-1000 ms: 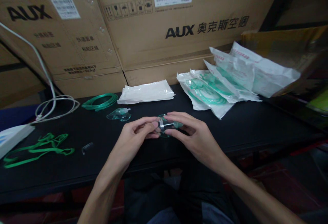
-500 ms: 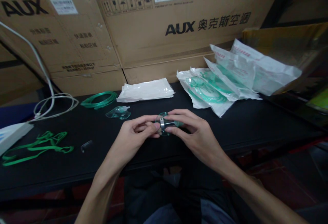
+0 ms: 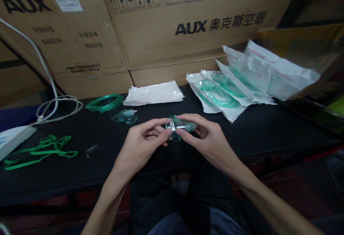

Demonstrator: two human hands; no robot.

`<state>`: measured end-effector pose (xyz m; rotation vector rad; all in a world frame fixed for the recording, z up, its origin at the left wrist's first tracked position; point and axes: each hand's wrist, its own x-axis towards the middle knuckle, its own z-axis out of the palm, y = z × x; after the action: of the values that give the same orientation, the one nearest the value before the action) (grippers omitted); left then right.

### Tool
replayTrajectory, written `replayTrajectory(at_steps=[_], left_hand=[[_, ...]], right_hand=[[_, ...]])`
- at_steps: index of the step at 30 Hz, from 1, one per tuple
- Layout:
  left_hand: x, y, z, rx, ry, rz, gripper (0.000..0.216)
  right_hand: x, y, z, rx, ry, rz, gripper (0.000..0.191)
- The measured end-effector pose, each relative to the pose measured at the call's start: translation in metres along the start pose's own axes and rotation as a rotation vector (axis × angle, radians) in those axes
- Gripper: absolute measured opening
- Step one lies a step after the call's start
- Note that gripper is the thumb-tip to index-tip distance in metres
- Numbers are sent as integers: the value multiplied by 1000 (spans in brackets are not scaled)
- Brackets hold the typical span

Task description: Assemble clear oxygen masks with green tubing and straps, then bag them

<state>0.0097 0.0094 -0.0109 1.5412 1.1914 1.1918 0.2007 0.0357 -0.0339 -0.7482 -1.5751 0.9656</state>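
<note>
A clear green oxygen mask [image 3: 185, 125] with a shiny metal nose strip [image 3: 172, 126] is held between both hands above the table's front part. My left hand [image 3: 146, 136] pinches its left side, thumb beside the metal strip, the other fingers curled. My right hand [image 3: 208, 134] grips it from the right, thumb and fingertips near the strip. Left of the hands, a second clear green piece, like a small mask with a pale connector [image 3: 125, 116], lies on the table. A coil of green tubing [image 3: 104, 103] rests behind it.
A flat white packet [image 3: 154, 93] and several packaged mask sets [image 3: 217, 93] lie at the back, before large cardboard boxes [image 3: 150, 45]. To the left are a green elastic strap [image 3: 44, 150], a short clear tube [image 3: 91, 150], a white cable [image 3: 51, 73] and a white device [image 3: 16, 140].
My right-hand fingers have shifted on the oxygen mask, so more of its body and the metal strip shows. The camera view has moved slightly.
</note>
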Motion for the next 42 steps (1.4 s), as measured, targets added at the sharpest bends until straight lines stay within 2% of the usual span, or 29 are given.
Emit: replayTrajectory(at_steps=[6, 11, 14, 17, 20, 23, 26, 33, 37, 42], left_hand=[[-2, 2, 7, 103, 48, 7, 29], [-2, 1, 17, 104, 84, 22, 21], [-2, -1, 20, 92, 93, 24, 24], [-2, 1, 21, 88, 176, 43, 28], [-3, 4, 21, 223, 254, 117, 19], [-4, 8, 21, 374, 231, 182, 16], [-4, 8, 22, 421, 198, 195, 15], [-4, 3, 24, 385, 212, 172, 15], [-4, 2, 25, 336, 192, 167, 18], [-3, 3, 23, 300, 188, 155, 19]], right_hand=[[0, -2, -2, -74, -26, 2, 22], [-1, -5, -3, -114, -23, -6, 12], [0, -5, -3, -123, -10, 2, 9], [0, -3, -4, -116, 5, 20, 6], [1, -2, -4, -100, 29, 43, 6], [2, -3, -3, -79, 47, 62, 6], [2, -4, -2, -68, 52, 63, 8], [1, -5, -2, -110, 50, 54, 9], [0, -2, -3, -148, 49, 36, 31], [-3, -1, -2, -207, 45, -2, 26]])
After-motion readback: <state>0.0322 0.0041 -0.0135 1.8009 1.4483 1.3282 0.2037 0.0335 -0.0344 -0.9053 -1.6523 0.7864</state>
